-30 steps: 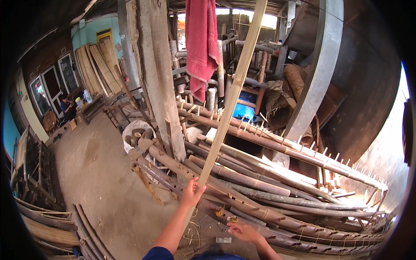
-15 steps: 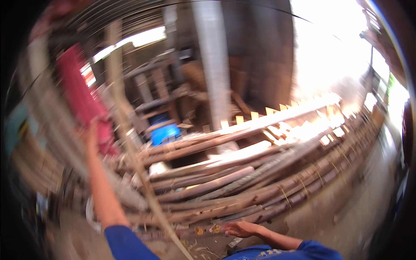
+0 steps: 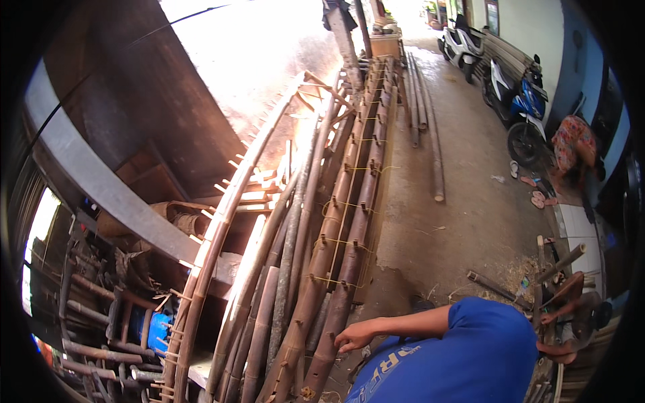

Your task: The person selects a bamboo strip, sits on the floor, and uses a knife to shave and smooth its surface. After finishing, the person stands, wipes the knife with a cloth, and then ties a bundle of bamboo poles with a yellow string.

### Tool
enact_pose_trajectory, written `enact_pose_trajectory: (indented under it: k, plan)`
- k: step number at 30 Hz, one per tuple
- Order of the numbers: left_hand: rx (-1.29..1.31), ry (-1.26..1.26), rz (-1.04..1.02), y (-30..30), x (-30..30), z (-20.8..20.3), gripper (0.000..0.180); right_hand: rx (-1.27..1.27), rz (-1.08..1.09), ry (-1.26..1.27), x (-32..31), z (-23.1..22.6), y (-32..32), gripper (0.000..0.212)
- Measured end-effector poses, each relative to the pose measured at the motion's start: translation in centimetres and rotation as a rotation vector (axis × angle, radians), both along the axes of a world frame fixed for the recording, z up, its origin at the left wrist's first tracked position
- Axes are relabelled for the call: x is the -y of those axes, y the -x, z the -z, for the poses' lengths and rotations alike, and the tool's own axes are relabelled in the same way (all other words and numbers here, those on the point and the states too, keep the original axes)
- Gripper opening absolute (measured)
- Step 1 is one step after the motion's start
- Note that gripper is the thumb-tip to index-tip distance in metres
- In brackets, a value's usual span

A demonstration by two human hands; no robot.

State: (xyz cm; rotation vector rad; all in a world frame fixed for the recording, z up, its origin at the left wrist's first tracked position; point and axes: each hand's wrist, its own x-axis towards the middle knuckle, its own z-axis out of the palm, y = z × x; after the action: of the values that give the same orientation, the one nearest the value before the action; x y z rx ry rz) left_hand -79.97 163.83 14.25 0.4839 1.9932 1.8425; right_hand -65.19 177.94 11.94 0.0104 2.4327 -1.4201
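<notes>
In the head view, the right hand point(image 3: 356, 335) is at six o'clock, its grip slack, apparently grasping nothing, fingers at the near bamboo pole point(image 3: 338, 305); contact is unclear. The left hand is out of view, so its grip can't be told. The pole, running from six toward twelve, looks stiff, long and awkward, probably slick; bare shaft between the pegs point(image 3: 363, 207) should suit holding. Concrete floor point(image 3: 433, 225) lies toward three, a blue scooter point(image 3: 527, 104) at two, a grey pillar point(image 3: 101, 168) near ten.

Glare point(image 3: 269, 57) bleaches the top; corners are black.
</notes>
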Motion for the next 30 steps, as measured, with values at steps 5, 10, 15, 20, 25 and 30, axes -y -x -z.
enact_pose_trajectory:
  k: [5,10,15,20,25,30]
  plan:
    - [0.145,-0.004,0.065,-3.9,-3.7,-0.5,0.092,-0.109,-0.177,0.022,-3.8,-2.2,1.5,0.049]
    - [0.105,-0.011,-0.05,-5.9,-6.6,-3.3,0.086,-0.306,-0.172,0.076,-8.8,-5.5,1.5,0.048]
    - [0.071,-0.035,-0.085,-10.8,-13.9,-5.1,0.081,-0.354,-0.071,0.274,-16.1,-6.3,-4.9,0.047]
    - [-0.056,-0.141,0.049,-15.3,-26.3,-9.7,0.076,-0.505,0.161,0.496,-23.0,-10.3,-13.3,0.045]
    - [-0.186,-0.381,0.281,-21.2,-41.0,-19.3,0.071,-0.8,0.422,0.502,-29.5,-15.0,-20.1,0.052]
    - [-0.23,-0.65,0.547,-28.6,-53.9,-30.5,0.066,-1.161,0.657,0.349,-35.5,-17.9,-25.9,0.076]
